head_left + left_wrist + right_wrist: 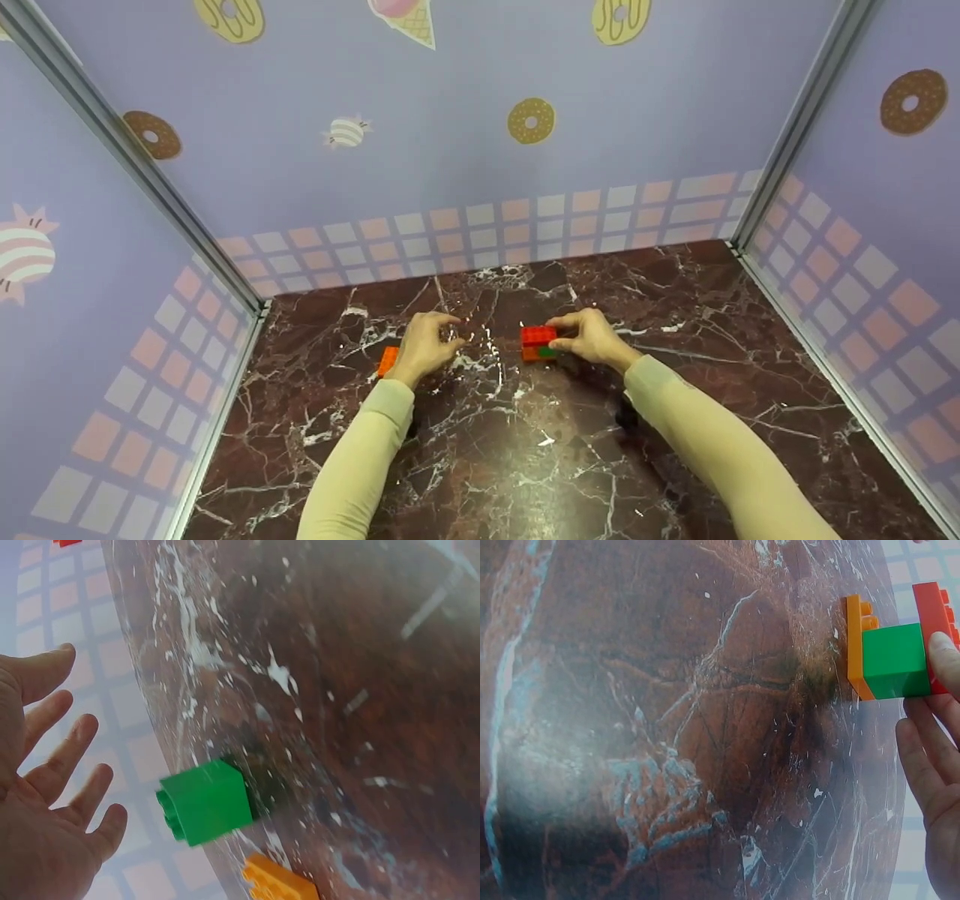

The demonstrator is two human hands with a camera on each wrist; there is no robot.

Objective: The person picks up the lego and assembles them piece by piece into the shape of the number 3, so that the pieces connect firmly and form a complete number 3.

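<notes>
My right hand (589, 337) pinches a small brick stack (538, 343) that stands on the marble table (525, 450). The stack has a red brick (931, 619) on a green brick (895, 660) on an orange brick (854, 645). In the right wrist view my thumb lies on the red and green bricks, with the other fingers (928, 757) beside the stack. My left hand (429, 341) hovers over the table with relaxed fingers and holds nothing. A loose green brick (206, 801) and an orange brick (279, 882) lie by its spread fingers (71, 765). The head view shows only the loose orange brick (388, 360).
Lilac walls printed with doughnuts and sweets enclose the table on the left (112, 337), back (480, 187) and right (862, 285), with metal corner posts (795, 127). Dark bare marble stretches between my forearms towards the near edge.
</notes>
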